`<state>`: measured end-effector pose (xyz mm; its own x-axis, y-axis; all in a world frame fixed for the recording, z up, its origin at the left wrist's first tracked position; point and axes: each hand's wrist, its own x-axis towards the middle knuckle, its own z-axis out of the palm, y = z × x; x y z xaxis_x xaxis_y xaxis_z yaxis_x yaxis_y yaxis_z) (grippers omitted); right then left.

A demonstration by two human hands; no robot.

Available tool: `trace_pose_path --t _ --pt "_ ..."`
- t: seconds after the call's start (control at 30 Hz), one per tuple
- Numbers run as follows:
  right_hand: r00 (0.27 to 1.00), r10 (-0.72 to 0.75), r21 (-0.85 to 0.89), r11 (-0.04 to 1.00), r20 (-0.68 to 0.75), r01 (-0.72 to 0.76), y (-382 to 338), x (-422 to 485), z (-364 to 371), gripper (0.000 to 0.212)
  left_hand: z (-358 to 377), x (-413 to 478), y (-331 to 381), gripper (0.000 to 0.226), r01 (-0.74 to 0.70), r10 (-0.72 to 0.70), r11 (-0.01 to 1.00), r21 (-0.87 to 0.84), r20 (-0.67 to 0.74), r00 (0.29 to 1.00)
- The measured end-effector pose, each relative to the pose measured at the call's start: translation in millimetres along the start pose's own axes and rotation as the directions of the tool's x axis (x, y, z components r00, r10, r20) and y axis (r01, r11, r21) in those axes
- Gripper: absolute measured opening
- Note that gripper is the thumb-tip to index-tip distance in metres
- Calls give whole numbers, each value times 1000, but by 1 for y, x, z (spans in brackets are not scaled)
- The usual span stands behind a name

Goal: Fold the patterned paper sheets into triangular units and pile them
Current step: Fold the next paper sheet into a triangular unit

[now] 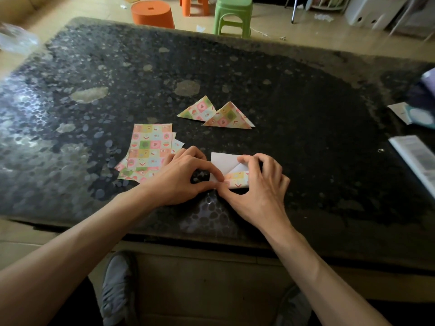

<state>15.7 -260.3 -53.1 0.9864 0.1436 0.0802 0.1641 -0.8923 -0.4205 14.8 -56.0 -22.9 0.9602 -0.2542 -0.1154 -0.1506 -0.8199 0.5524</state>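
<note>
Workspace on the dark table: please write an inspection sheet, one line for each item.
Surface: dark speckled table, worn pale patches.
Job's things: flat patterned sheets stacked loosely at left; two finished triangles behind, overlapping; half-folded sheet, white side up, under both hands.
Clutter: booklet and packets at right edge; plastic bag far left.
Hands: left hand and right hand pinch the sheet's near edge.
Cables: thin cord on floor near green stool.
Surroundings: orange stools, white boxes, paper scraps on floor.
</note>
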Motion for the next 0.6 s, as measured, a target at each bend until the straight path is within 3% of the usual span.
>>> trace_pose_path --t 0.6 --pt "994 -5 45 999 112 0 9 3 -10 70 9 1 0 12 15 -13 1000 19 -76 997"
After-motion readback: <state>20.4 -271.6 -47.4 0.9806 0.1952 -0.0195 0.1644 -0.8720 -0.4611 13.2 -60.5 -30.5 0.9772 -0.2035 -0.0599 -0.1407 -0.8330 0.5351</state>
